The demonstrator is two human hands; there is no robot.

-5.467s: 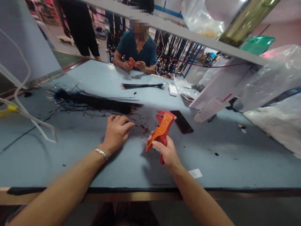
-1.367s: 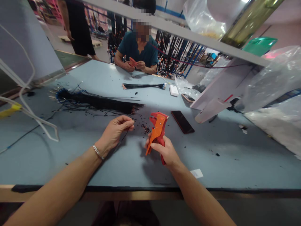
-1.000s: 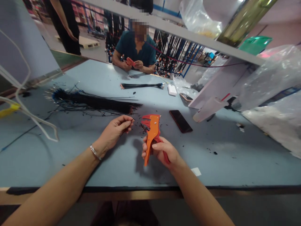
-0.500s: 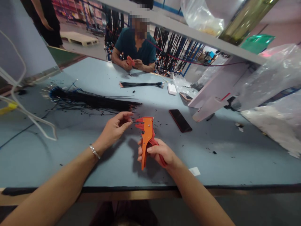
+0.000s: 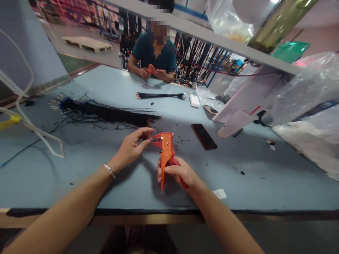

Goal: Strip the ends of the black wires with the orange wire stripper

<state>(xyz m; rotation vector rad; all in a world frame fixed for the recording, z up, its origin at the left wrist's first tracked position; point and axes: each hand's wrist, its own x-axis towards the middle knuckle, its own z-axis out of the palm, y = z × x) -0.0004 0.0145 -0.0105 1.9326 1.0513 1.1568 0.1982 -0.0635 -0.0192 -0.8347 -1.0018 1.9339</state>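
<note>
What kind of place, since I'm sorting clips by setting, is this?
Probably a cable workshop or factory: a thick bundle of black wires on the bench, a held orange tool, and hanging cables behind.

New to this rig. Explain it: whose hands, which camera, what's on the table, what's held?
No robot here: these are a person's two bare hands, seen by one camera worn on that person's head, looking forward and down. The right hand grips an orange-and-red plier-like tool; the left hand pinches a thin dark wire at its mouth. On the pale blue-grey tabletop lie a thick bundle of black wires, a slimmer black wire bundle farther back, a black phone with red edges, a small white box and scattered dark scraps. Across the table, a co-worker in a dark teal shirt holds a red tool.
</note>
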